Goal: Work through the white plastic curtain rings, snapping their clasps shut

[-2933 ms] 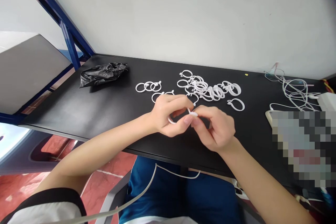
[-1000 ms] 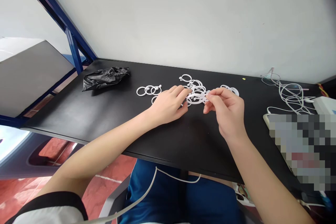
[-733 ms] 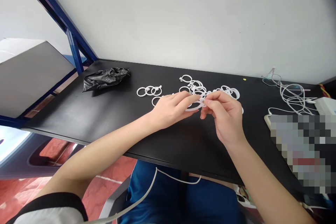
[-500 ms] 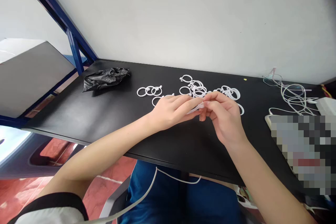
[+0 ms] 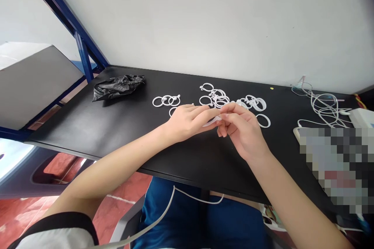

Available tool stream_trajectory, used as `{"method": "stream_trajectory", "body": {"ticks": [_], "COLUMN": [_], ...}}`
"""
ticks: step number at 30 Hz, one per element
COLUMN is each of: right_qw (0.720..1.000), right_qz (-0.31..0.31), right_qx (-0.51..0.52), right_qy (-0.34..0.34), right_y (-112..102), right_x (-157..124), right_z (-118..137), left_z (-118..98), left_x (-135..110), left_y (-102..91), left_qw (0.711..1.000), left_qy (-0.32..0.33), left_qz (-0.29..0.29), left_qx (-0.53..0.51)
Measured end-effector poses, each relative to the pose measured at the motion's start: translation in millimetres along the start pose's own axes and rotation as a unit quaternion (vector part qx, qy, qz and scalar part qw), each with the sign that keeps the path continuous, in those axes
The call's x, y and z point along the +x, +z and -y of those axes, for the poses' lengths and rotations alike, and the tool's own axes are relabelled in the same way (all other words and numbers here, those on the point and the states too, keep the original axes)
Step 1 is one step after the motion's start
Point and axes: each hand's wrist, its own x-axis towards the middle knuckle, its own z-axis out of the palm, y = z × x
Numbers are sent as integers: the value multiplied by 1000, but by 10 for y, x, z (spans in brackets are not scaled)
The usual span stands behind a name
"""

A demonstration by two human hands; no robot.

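Note:
Over the middle of the black table, my left hand (image 5: 188,122) is closed on a white plastic ring (image 5: 210,122), whose lower curve shows beneath the fingers. My right hand (image 5: 241,126) pinches the same ring at its right end between thumb and forefinger, touching the left fingertips. Most of the ring is hidden by the fingers. Behind the hands lies a pile of white rings with small round ends (image 5: 219,99). Another cluster of white rings (image 5: 254,102) lies to the right, with a single ring (image 5: 263,121) below it. Several linked-looking rings (image 5: 166,101) lie to the left.
A crumpled black plastic bag (image 5: 118,86) lies at the back left of the black table (image 5: 117,136). Tangled white cables (image 5: 327,107) and eyeglasses (image 5: 302,88) are at the right, near a blurred-out flat object (image 5: 333,163). A white cable (image 5: 163,218) crosses my lap.
Both hands have shifted slightly left with the ring between them. More of the single ring at the right now shows beside my right hand. The other rings look unmoved.

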Motion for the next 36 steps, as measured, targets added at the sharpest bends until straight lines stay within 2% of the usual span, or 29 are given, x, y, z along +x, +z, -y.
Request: {"method": "stream_trajectory", "body": {"ticks": [2,4,6,8,11,15,19,27,36], "right_qw": [1000,1000,1000,1000,998,994,988,967,938], "right_qz": [8,14,17,22,47,69,68,93,48], "right_qx": [3,7,11,5,-19,-35,-67,-153,-231], "right_qy": [3,4,1,-9,-37,-78,-122,-182,-253], "right_y": [-6,-18,-29,-36,-35,-38,-59,-67,-71], "right_x": [2,2,1,0,-5,-23,-42,-63,-72], "right_z": [-6,-5,5,20,41,34,13,49,5], "left_z": [-20,-39,-51,-54,-52,-52,-59,-53,-57], "left_x": [-15,-24,-15,14,70,105,103,91,81], "left_y": [4,-5,-28,-58,-102,-140,-150,-136,-121], "left_qw": [998,985,948,900,847,810,796,793,798], "left_qy": [-43,-120,-207,-269,-322,-353,-366,-357,-354], "left_qz": [9,33,70,94,96,101,98,89,92], "left_qx": [-47,-123,-230,-330,-413,-456,-473,-486,-479]}}
